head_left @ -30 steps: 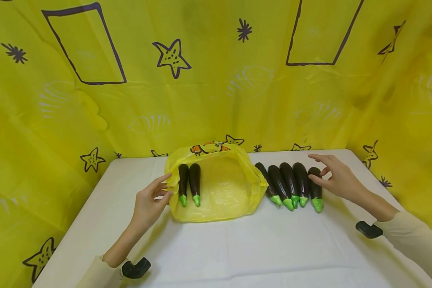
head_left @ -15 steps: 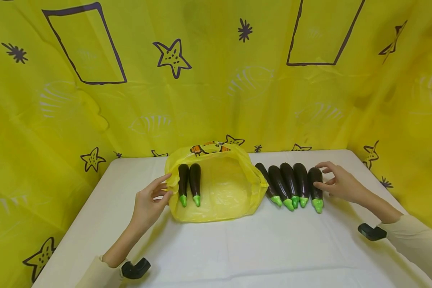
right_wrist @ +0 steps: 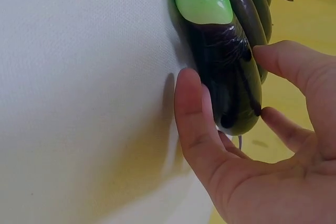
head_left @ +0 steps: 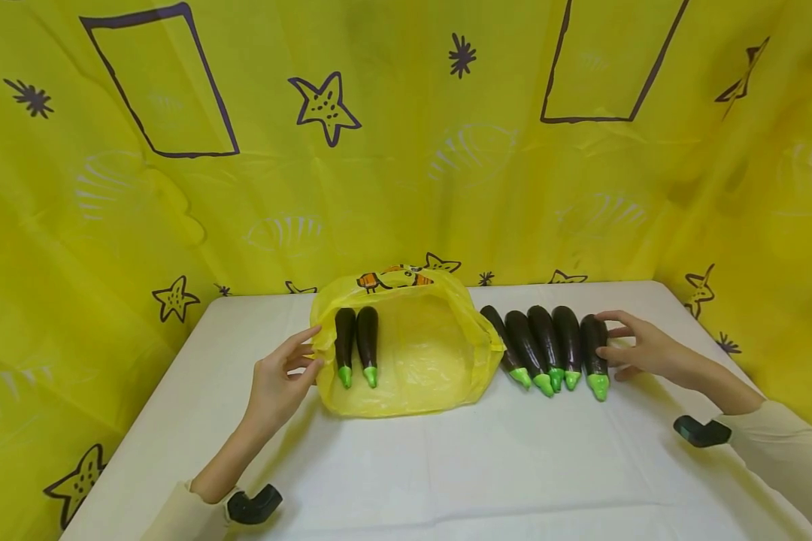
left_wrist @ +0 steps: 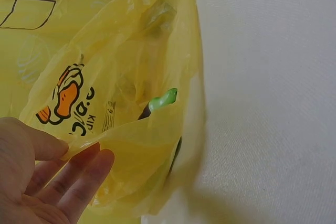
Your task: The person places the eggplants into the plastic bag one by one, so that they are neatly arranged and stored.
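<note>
A yellow plastic bag (head_left: 413,394) lies with its mouth toward me, two dark eggplants (head_left: 367,338) with green stem ends side by side inside at its left. My left hand (head_left: 277,383) pinches the left rim of the bag; in the left wrist view, thumb and fingers (left_wrist: 97,169) have the thin film between them. At the right, my right hand (head_left: 649,349) holds the rightmost eggplant (head_left: 594,349) of a row, which still lies on the table. In the right wrist view, fingers and thumb stand on both sides of that eggplant's (right_wrist: 220,82) blunt end.
Several more eggplants (head_left: 544,338) lie close together between the bag's right edge and the held one. All of this is on a white-covered table (head_left: 460,466). A yellow printed curtain (head_left: 392,173) stands behind and at both sides.
My right hand has come down and closed in around the rightmost eggplant from the right. The left hand and the bag have stayed in place.
</note>
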Demonstrator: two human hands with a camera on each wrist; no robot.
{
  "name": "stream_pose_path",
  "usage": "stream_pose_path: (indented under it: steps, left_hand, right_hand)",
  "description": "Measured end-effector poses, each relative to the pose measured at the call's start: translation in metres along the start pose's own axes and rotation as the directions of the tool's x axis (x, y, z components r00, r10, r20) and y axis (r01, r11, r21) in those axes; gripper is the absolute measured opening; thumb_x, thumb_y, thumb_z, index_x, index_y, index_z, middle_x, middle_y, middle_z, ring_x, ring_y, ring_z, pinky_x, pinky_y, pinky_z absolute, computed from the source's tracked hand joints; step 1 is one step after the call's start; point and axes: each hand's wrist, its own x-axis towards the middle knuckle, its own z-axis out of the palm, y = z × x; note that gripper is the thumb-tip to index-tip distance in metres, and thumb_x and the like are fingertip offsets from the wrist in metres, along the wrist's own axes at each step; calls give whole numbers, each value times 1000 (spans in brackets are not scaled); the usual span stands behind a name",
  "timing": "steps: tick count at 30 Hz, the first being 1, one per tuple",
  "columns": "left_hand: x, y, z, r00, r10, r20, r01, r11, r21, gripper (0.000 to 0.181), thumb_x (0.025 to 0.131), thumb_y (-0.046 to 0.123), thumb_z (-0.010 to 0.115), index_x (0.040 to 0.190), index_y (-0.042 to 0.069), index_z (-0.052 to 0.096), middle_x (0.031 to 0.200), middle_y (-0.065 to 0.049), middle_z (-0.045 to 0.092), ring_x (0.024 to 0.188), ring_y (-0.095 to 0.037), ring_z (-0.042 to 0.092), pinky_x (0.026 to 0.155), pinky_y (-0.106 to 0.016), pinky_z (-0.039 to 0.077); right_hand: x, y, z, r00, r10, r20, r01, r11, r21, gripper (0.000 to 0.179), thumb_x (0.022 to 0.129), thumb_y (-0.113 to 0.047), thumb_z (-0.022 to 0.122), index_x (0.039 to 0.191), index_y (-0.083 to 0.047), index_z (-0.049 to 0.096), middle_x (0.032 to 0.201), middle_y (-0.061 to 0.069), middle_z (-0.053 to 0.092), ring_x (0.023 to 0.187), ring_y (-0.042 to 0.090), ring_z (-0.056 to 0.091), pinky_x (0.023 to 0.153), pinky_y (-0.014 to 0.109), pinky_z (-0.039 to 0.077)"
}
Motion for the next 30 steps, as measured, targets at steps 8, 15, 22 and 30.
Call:
stream_pose_path:
  steps: [8, 15, 22, 30]
  left_hand:
    - [0, 0, 0, 1000, 0, -3, 0, 1000, -4, 54, 87, -14, 74, 136, 5, 65, 105, -19, 75, 83, -31, 76, 64, -19, 61]
    - [0, 0, 0, 1000, 11, -6, -11, 1000, -14, 54, 87, -13, 74, 136, 6, 65, 103, -19, 75, 83, -32, 76, 64, -20, 61]
    - [-2, -1, 2, 999, 32, -10, -32, 999, 3, 54, 86, -14, 75, 136, 1, 64, 103, -22, 75, 81, -33, 76, 63, -17, 60]
    - [-1, 2, 1, 1000, 13, -5, -13, 1000, -2, 52, 88, -12, 74, 136, 5, 65, 103, -19, 75, 81, -30, 76, 63, -19, 61]
  right_hand:
    - [2, 4, 0, 1000, 9, -4, -9, 1000, 30, 78, 99, -7, 67, 158, 4, 17, 145, 51, 27, 85, 27, 72, 73, 40, 65]
    - [2, 3, 2, 1000, 14, -18, -13, 999, 51, 78, 99, -6, 67, 158, 4, 18, 145, 51, 28, 87, 28, 72, 73, 42, 65]
    - [2, 2, 2, 999, 29, -19, -28, 998, 51, 79, 98, -8, 68, 158, 3, 18, 146, 51, 27, 87, 29, 72, 74, 42, 65]
    - [1, 3, 3, 1000, 16, -22, -15, 999, 46, 79, 99, -9, 68, 158, 3, 18, 145, 51, 28, 86, 28, 72, 73, 42, 65]
